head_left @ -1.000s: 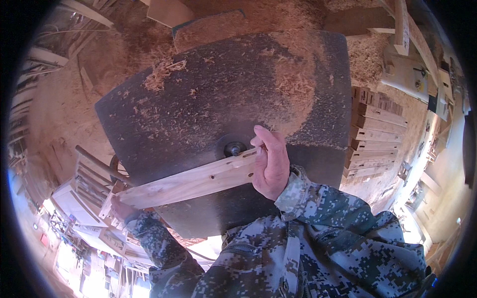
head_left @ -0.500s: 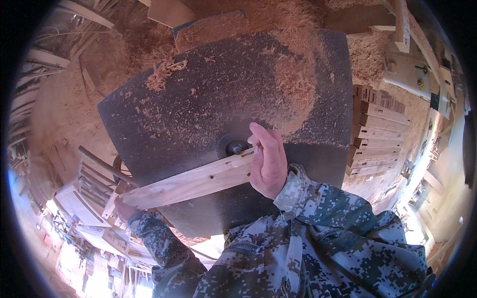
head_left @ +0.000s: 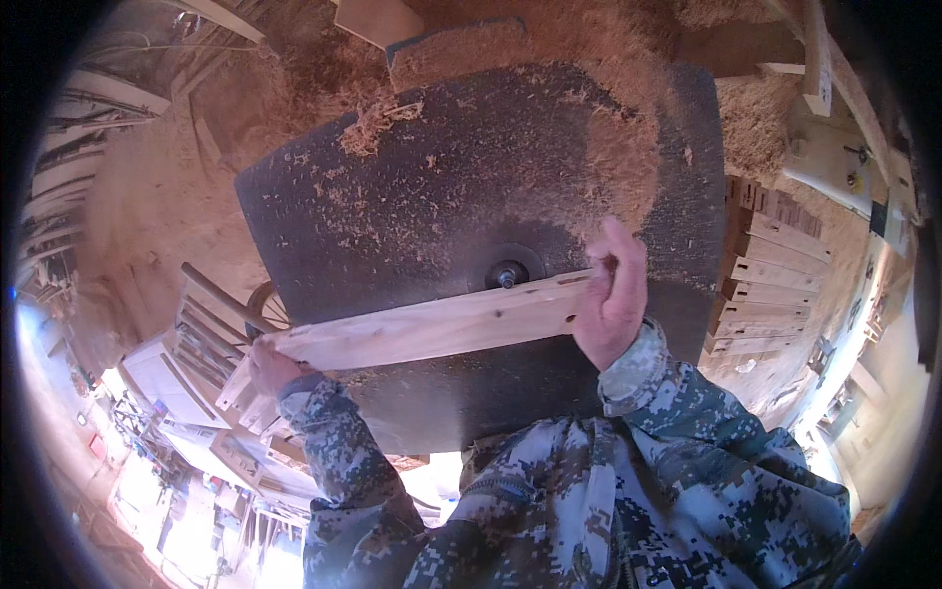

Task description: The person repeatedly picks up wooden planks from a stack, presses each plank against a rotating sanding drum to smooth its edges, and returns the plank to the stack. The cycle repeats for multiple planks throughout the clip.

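A long pale wooden board (head_left: 432,329) slants across the dark machine table (head_left: 392,226), its right end higher in the picture than its left. Close to its far edge stands a round spindle cutter (head_left: 507,278), set in the tabletop. My left hand (head_left: 273,370) is closed on the board's left end, past the table's left edge. At the right end my right hand (head_left: 612,299) grips the board, thumb on the near side and fingers curled beyond it. A dark knot and a slot show near that end.
Sawdust (head_left: 623,162) and shavings (head_left: 378,126) lie over the table's far part. Stacked slotted boards (head_left: 775,280) stand off its right side. Beyond the left edge are a wheel (head_left: 270,302) and a slatted wooden frame (head_left: 211,329).
The board has moved right past the spindle cutter, carried by my right hand, and slants less. My left hand stays on the left end. The whole view has shifted slightly.
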`<move>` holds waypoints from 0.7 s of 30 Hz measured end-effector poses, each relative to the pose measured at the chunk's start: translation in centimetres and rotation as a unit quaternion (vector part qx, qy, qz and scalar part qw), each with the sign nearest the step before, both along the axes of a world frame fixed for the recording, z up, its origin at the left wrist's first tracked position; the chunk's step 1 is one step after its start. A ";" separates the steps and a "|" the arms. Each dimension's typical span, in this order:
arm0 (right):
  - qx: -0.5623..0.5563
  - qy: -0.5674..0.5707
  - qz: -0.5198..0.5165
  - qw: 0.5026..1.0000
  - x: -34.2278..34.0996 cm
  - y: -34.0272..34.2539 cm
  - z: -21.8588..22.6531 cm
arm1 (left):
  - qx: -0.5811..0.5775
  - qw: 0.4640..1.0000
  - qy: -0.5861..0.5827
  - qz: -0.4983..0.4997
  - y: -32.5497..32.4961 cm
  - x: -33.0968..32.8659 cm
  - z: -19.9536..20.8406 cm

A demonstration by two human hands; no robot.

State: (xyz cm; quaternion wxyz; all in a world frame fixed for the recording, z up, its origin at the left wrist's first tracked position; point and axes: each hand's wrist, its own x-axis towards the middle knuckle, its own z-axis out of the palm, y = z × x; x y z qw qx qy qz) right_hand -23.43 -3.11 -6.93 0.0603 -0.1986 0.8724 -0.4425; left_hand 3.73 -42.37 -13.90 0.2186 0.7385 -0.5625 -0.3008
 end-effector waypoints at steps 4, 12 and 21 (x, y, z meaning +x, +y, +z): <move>0.034 0.037 -0.081 0.995 -0.1 3.9 -0.4 | -0.038 0.991 0.132 0.002 3.6 -7.3 0.3; 0.059 0.069 -0.227 0.970 0.5 12.9 -1.4 | -0.158 0.981 -0.097 -0.057 11.4 -14.3 -0.2; -0.206 -0.249 -0.161 0.933 2.6 21.5 -2.8 | -0.049 0.990 0.128 -0.039 17.4 -5.6 -2.4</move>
